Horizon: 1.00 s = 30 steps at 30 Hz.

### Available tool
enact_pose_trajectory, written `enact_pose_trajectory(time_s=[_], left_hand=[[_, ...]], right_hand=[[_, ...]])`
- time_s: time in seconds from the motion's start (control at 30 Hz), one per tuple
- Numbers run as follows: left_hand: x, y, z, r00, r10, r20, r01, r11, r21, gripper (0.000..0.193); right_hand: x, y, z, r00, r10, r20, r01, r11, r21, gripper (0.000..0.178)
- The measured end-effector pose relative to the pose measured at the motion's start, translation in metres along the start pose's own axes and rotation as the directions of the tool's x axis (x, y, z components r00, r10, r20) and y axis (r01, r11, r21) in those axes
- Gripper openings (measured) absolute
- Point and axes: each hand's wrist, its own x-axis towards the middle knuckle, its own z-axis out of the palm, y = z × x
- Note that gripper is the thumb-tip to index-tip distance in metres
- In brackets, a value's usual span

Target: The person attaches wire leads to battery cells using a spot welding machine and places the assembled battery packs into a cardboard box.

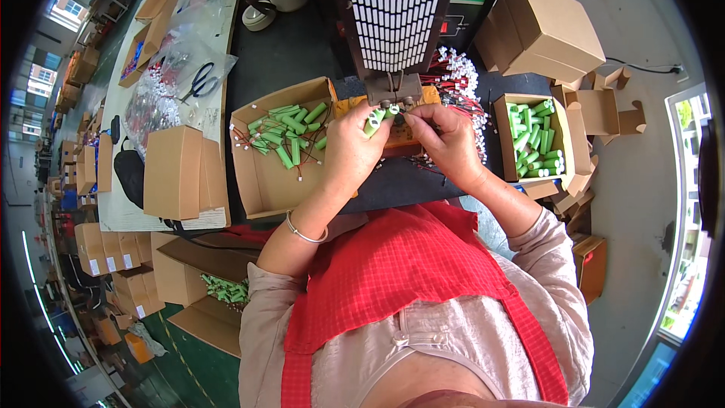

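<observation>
My left hand (pixel 352 145) is closed around a pair of green battery cells (pixel 373 122), their pale ends pointing away from me. They are right under the head of a dark bench machine (pixel 394 89), which looks like a spot welder. Close by on the right, my right hand (pixel 453 145) has thumb and forefinger pinched together beside the cells' ends. What it pinches is too small to make out. Both hands are above an orange-yellow block (pixel 404 147) at the machine's base.
To the left, an open cardboard tray (pixel 260 196) has green cells with wires. A cardboard box (pixel 570 153) of green cells is on the right. Wire leads with white connectors (pixel 462 75) lie heaped behind my right hand. Scissors (pixel 202 79) rest on the side table.
</observation>
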Motion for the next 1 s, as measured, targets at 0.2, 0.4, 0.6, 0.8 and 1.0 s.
enact_pose_trajectory(time_s=[0.2, 0.4, 0.6, 0.8, 1.0], left_hand=[[0.001, 0.002, 0.003, 1.000, -0.012, 0.009, 0.012, 0.998, 0.065, 0.013], [-0.003, -0.017, -0.019, 0.990, -0.134, -0.042, 0.132, 0.990, -0.044, 0.023], [-0.006, -0.027, -0.076, 0.949, -0.298, -0.107, 0.290, 0.954, -0.079, 0.027], [-0.015, -0.024, -0.067, 0.917, -0.391, 0.085, 0.398, 0.874, -0.279, 0.031], [-0.015, -0.014, -0.053, 0.903, -0.343, 0.261, 0.421, 0.828, -0.369, 0.038]], right_hand=[[0.003, -0.001, 0.001, 0.997, -0.082, -0.007, 0.081, 0.995, -0.055, 0.012], [0.008, 0.007, -0.039, 0.989, -0.099, -0.112, 0.090, 0.992, -0.083, 0.014], [-0.020, 0.037, -0.092, 0.990, 0.139, 0.006, -0.129, 0.936, -0.328, 0.010], [-0.031, 0.045, -0.087, 0.987, 0.018, 0.161, 0.071, 0.846, -0.528, 0.011], [-0.027, 0.054, -0.099, 0.972, 0.069, 0.225, 0.065, 0.839, -0.541, 0.011]])
